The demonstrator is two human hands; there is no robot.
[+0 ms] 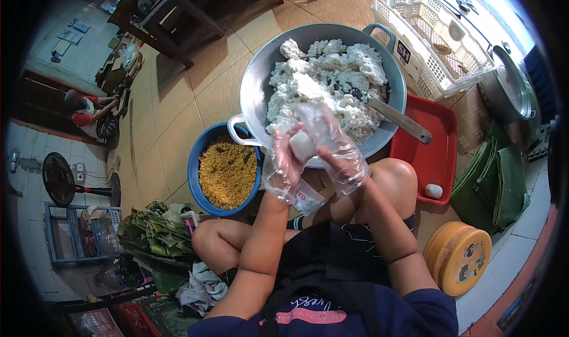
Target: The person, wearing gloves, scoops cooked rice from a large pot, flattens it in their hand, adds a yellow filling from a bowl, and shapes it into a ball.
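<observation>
Between my hands, at the near rim of a large aluminium pan (257, 92), is a smooth white lump of rice (303, 146). My left hand (286, 161), in a clear plastic glove, cups it from the left. Gloved likewise, my right hand (340, 157) holds it from the other side, thumb against it. Loose white cooked rice (311, 86) is heaped in the pan, with a wooden-handled spatula (400, 119) stuck in it. A blue basin (192, 177) of yellow crumbly filling (227, 174) stands left of the pan. One shaped white lump (433, 191) lies on a red plastic tray (426, 159).
Folded banana leaves (489, 181) lean at the right, near a round orange container (462, 261). A white plastic crate (426, 39) stands beyond the pan. More cut leaves (153, 230) lie at my left. Another person (89, 112) sits far left, beyond a fan (60, 179).
</observation>
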